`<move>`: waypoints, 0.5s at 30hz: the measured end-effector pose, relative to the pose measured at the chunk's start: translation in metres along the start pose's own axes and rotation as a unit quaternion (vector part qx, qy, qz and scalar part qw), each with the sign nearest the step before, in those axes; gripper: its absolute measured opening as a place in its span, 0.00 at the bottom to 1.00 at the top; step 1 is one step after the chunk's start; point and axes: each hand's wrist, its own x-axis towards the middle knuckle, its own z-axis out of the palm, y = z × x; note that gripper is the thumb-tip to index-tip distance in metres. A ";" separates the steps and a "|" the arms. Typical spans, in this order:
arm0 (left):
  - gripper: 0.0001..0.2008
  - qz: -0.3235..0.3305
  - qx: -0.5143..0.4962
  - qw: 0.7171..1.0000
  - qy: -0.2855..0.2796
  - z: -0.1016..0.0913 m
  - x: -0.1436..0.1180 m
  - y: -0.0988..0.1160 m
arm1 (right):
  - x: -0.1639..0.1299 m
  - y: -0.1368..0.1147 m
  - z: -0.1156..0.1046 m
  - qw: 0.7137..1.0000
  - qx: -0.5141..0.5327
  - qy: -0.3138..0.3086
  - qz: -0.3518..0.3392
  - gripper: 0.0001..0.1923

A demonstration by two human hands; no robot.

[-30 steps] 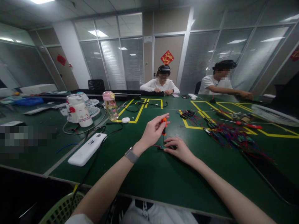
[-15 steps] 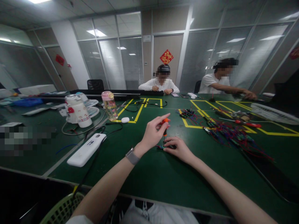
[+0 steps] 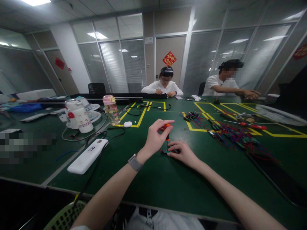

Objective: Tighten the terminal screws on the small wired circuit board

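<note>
My left hand (image 3: pixel 155 135) is closed around the orange and black handle of a small screwdriver (image 3: pixel 168 138), with the index finger stretched over its top. The screwdriver stands upright, its thin shaft pointing down at a small green circuit board (image 3: pixel 165 152) lying on the green table. Fingers of my right hand (image 3: pixel 183 153) pinch the board's right end and hold it down against the tabletop. Short red and dark wires come off the board's left side. The contact between the tip and the board is too small to make out.
To the right lies a heap of wired boards (image 3: pixel 232 135) beside a red-handled screwdriver (image 3: pixel 251 125). On the left are a white power bank (image 3: pixel 87 156), a white bottle (image 3: pixel 80 116) and a pink-lidded bottle (image 3: pixel 111 110). Two people (image 3: pixel 165 84) sit across the table (image 3: pixel 144 183).
The index finger of my left hand has lowered a little over the screwdriver's top. The right hand keeps its hold on the board. The view has shifted slightly.
</note>
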 end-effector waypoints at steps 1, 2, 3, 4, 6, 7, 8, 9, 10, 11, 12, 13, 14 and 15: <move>0.10 0.004 0.028 0.999 0.022 0.000 0.000 0.000 | 0.000 0.000 0.000 1.000 -0.001 -0.002 0.001 0.06; 0.09 0.011 0.055 0.998 0.039 -0.001 0.000 0.000 | 0.000 -0.001 -0.001 1.000 -0.001 -0.005 0.003 0.06; 0.09 0.019 0.076 0.996 0.046 -0.001 0.001 0.000 | 0.000 -0.001 -0.001 1.000 -0.001 -0.008 0.004 0.06; 0.10 0.026 0.087 0.995 0.043 -0.002 0.001 0.001 | 0.000 -0.002 -0.001 1.000 -0.001 -0.010 0.005 0.06; 0.14 0.031 0.059 0.998 0.011 -0.002 0.001 0.001 | 0.000 -0.001 -0.001 1.000 0.000 -0.011 0.005 0.06; 0.15 0.026 0.023 0.999 -0.010 -0.002 0.001 0.001 | 0.000 -0.001 -0.001 1.000 0.001 -0.010 0.005 0.06; 0.16 0.015 -0.021 0.999 -0.026 -0.002 0.001 0.000 | 0.000 -0.001 -0.001 1.000 0.002 -0.008 0.006 0.06; 0.16 0.002 -0.055 0.998 -0.034 -0.002 0.001 0.000 | 0.000 0.000 -0.001 1.000 0.002 -0.005 0.006 0.06; 0.15 -0.009 -0.072 0.997 -0.031 -0.001 0.001 -0.001 | 0.000 0.000 0.000 1.000 0.003 -0.003 0.006 0.06; 0.14 -0.016 -0.069 0.997 -0.019 -0.001 0.001 -0.001 | 0.000 0.000 0.000 1.000 0.003 -0.002 0.007 0.06; 0.13 -0.019 -0.049 0.999 0.000 -0.001 0.001 -0.002 | 0.000 0.000 0.000 1.000 0.004 -0.002 0.007 0.06; 0.11 -0.016 -0.020 0.999 0.021 -0.001 0.001 -0.001 | 0.000 0.000 -0.001 1.000 0.005 -0.004 0.007 0.06; 0.10 -0.009 0.008 0.999 0.038 -0.002 0.001 -0.001 | 0.000 -0.001 -0.001 1.000 0.005 -0.006 0.007 0.06; 0.10 0.000 0.031 0.999 0.044 -0.002 0.001 -0.001 | 0.000 -0.001 -0.001 1.000 0.005 -0.008 0.006 0.06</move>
